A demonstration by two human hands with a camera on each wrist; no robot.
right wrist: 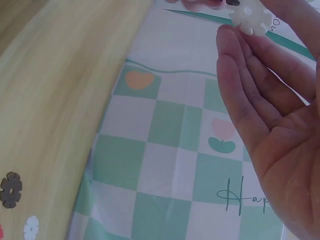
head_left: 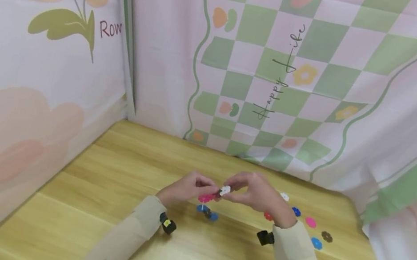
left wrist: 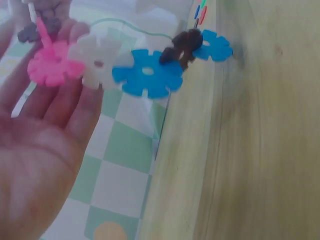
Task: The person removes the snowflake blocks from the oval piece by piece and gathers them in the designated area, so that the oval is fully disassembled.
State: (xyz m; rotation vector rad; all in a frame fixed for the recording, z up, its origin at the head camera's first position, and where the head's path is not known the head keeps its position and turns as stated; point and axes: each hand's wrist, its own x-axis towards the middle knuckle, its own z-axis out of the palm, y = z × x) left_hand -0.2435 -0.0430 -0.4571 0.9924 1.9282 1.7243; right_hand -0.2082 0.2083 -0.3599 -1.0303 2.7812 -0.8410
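My left hand (head_left: 189, 188) grips a chain of notched plastic snowflake discs near its pink disc (left wrist: 55, 65). From there a white disc (left wrist: 95, 64), a blue disc (left wrist: 147, 74), a brown disc (left wrist: 182, 49) and a second blue disc (left wrist: 215, 46) hang out over the table. At the chain's upper end a dark disc (left wrist: 37, 31) shows, partly hidden by fingers. Facing the left hand, my right hand (head_left: 257, 193) pinches a white snowflake disc (right wrist: 251, 18) between thumb and fingertips, touching or close to the dark disc; the exact joint is hidden.
Loose discs lie on the wooden table (head_left: 100, 203) around the right forearm: red (head_left: 268, 216), white (head_left: 284, 196), dark blue (head_left: 296, 212), pink (head_left: 310, 221), brown (head_left: 327, 236) and light blue (head_left: 316, 243). Printed curtains (head_left: 160, 73) enclose the table's back and sides.
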